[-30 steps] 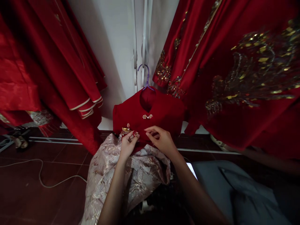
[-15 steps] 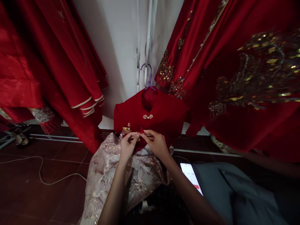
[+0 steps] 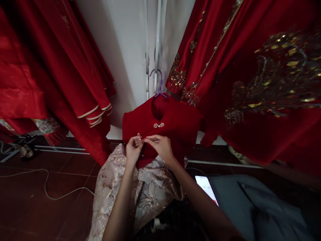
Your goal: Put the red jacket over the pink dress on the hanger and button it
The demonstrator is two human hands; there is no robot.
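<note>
We see left hand [image 3: 133,149] and right hand [image 3: 161,146] both pinching 1 small ornament [image 3: 143,140], detail too tiny to read, against the red top's [image 3: 182,122] front. Top's on 1 purple hanger [image 3: 160,85], pearl clasp [image 3: 158,125] above the fingertips.

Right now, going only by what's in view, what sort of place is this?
Probably a clothing shop, costume store or dressing room. Red garments hang at left, sequined red garments hang at right, and a red top hangs between them on a purple hanger.
</note>
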